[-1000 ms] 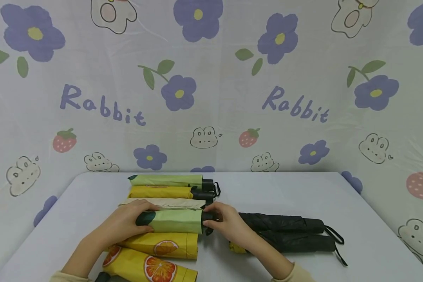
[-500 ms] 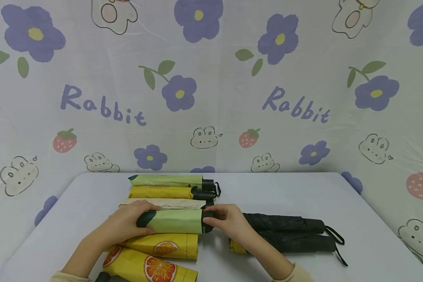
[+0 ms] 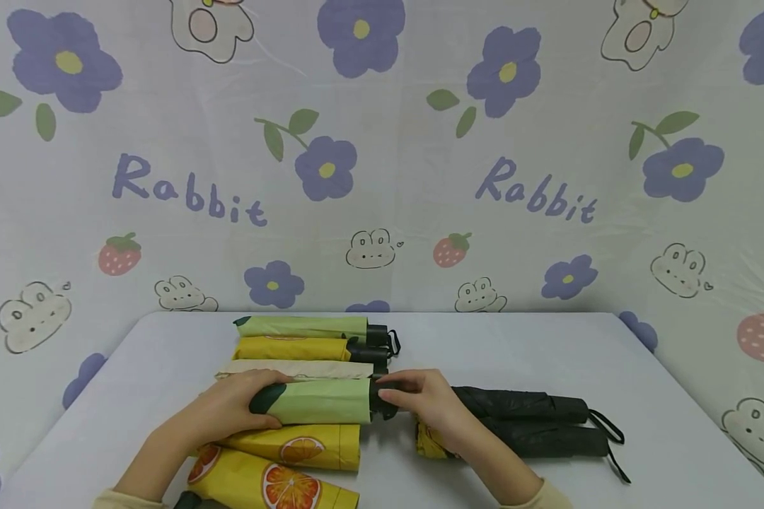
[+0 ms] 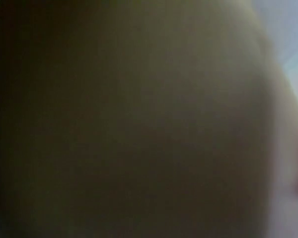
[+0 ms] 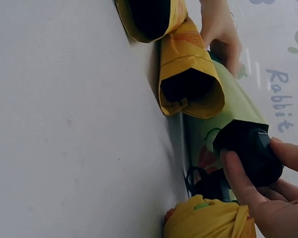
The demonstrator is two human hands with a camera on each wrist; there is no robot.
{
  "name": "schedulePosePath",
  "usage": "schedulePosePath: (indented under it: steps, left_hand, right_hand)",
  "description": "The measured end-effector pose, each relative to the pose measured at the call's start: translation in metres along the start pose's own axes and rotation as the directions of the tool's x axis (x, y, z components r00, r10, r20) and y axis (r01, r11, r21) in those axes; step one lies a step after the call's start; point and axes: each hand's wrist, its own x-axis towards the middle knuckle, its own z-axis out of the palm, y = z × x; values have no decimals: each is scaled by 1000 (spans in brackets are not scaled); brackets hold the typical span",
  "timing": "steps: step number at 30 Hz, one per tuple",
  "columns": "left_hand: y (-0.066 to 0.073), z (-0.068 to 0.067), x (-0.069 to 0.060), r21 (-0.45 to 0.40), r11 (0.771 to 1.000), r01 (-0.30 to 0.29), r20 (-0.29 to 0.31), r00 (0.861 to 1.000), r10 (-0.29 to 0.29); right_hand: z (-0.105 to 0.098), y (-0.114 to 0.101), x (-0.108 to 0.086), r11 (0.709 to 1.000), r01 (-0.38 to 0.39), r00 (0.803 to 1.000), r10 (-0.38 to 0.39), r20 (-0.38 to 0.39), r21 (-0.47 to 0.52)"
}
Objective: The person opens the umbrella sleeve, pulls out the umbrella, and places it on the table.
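Note:
A folded umbrella in a light green sleeve lies across the middle of the table, a dark green patch near its left end. My left hand grips that left end, thumb in front and fingers behind. At the other end, my right hand pinches the black umbrella handle between thumb and fingers. The right wrist view shows the handle sticking out of the sleeve's opening. Skin blurs nearly all of the left wrist view.
Behind lie a cream umbrella, a yellow umbrella and another green umbrella. Nearer are yellow orange-print sleeves, with dark open ends in the right wrist view. Black umbrellas with wrist loops lie at right, beside bunched yellow fabric.
My right hand has shifted slightly right with the black handle, which shows a little more beyond the sleeve. The green sleeve has moved slightly right too. My left hand keeps its grip.

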Motion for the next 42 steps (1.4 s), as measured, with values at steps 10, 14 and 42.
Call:
schedulePosePath:
  steps: [10,14,42]
  left_hand:
    - [-1,-1,-1,-19,1000,5,13,1000,-5]
    - [-2,-1,-1,-32,999,9,23,1000,-9]
    - [-4,-2,-1,-23,1000,-17,40,999,18]
  right_hand:
    - [-18,0,-6,996,-26,1000,25,-13,-80]
    - [-25,3,-8,996,-22,1000,22,-3,-82]
    - [-80,8,-26,994,6,1000,-4,19,-110]
